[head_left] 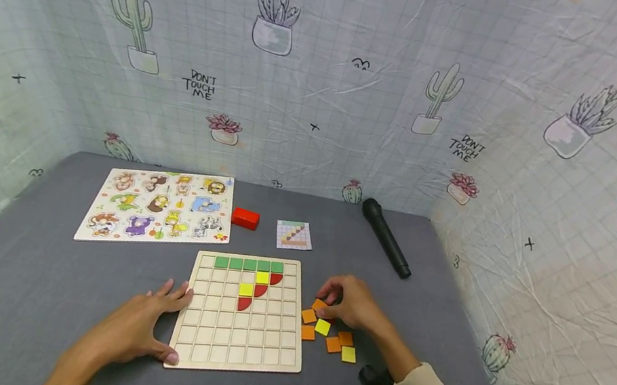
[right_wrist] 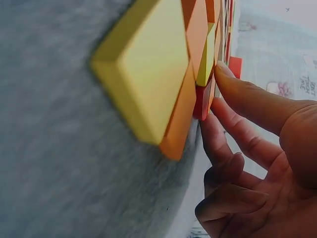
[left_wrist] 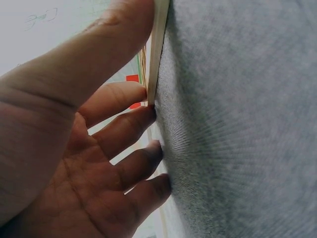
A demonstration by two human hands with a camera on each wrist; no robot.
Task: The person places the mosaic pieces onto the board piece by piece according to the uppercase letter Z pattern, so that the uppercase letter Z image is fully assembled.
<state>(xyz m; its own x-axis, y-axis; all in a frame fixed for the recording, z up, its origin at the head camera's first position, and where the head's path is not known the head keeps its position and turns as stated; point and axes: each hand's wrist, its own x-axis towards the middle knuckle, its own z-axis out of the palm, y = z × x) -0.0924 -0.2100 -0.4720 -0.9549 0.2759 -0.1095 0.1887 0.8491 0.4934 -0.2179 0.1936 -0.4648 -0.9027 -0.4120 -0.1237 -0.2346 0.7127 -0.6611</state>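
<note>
A wooden grid board lies on the table, bearing a row of green squares, two yellow squares and three red quarter-circle pieces. My left hand is spread along the board's left side, thumb at the near corner and fingertips touching the edge. Right of the board, my right hand has thumb and index finger on either side of an orange tile, pinching it. A red piece lies close under those fingertips. Around them are several loose orange tiles and two yellow tiles.
Behind the board stand a small red block and a printed pattern card. An animal puzzle board lies at the back left. A black microphone rests at the back right. Printed cloth surrounds the grey table.
</note>
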